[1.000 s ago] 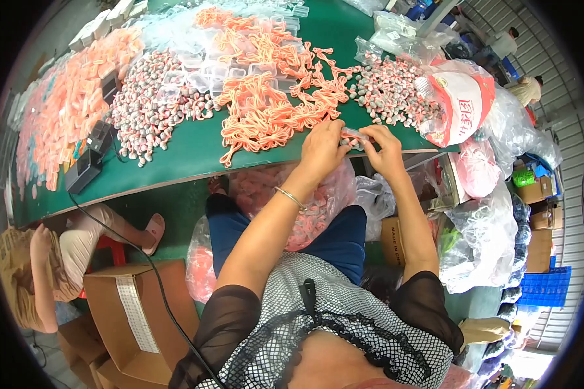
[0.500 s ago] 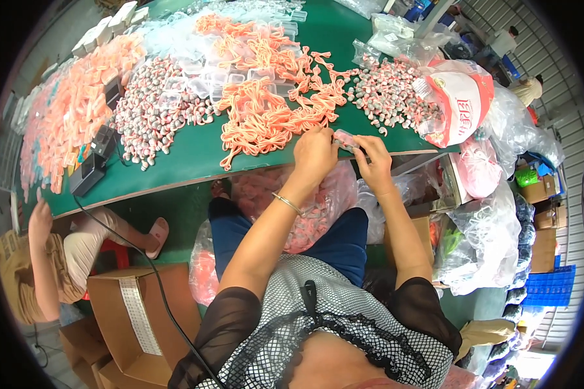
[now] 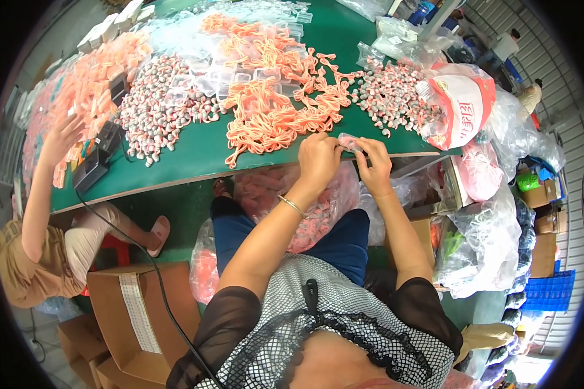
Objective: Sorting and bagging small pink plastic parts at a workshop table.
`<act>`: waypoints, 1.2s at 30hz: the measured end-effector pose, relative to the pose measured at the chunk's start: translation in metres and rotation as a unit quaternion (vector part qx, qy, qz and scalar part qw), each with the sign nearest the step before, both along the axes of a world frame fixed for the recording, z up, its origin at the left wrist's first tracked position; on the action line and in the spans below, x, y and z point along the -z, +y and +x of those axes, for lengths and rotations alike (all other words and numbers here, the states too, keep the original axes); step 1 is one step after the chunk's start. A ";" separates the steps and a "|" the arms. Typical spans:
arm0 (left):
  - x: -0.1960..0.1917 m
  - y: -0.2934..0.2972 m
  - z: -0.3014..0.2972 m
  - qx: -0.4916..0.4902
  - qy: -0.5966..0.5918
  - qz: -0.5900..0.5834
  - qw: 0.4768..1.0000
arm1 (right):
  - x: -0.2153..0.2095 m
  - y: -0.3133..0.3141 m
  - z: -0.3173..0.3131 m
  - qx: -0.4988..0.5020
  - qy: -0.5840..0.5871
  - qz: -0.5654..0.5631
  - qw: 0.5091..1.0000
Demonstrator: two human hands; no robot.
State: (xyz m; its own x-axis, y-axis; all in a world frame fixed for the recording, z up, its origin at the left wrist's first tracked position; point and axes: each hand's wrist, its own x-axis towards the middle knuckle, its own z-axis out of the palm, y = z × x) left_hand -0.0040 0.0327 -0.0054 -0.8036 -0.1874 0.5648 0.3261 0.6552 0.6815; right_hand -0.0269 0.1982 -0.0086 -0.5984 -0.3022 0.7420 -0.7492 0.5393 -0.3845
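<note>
Wearer's two hands [image 3: 319, 157], one co-worker's hand [image 3: 63, 135], one held clear case [image 3: 348, 141], two gray-pink plug piles [image 3: 150, 110], one orange cord pile [image 3: 259, 120], one bangle [image 3: 292, 205]

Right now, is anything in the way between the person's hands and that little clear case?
Nothing visible: the right hand holds the small clear case, and the left hand is at its left end.

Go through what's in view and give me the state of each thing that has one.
Left hand: fingers curled, at the case's left side
Right hand: thumb and fingers pinching the case
Small clear case: held up; open or shut, too small to tell
Orange cords: looped, piled loose
Pink-and-grey pieces: loose in heaps
Red-and-white bag: slumped on the table
Cardboard box: open
Co-worker's hand: raised
</note>
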 end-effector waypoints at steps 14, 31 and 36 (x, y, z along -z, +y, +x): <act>-0.002 -0.015 0.000 0.062 0.069 -0.147 0.985 | 0.002 0.002 0.005 -0.044 -0.030 0.018 0.998; -0.006 -0.051 0.041 0.233 0.060 -0.037 0.970 | -0.019 -0.016 0.039 -0.124 -0.135 0.006 0.983; 0.032 -0.059 0.076 0.177 -0.041 0.000 0.983 | -0.024 -0.019 0.036 -0.219 -0.171 0.152 0.949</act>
State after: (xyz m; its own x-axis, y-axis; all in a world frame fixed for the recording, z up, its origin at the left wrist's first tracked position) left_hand 0.0722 -0.0262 -0.0372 -0.8614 0.1129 0.4951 0.4777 0.5111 0.7146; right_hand 0.0087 0.1790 0.0157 -0.5551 -0.7466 0.3667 -0.7872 0.3291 -0.5216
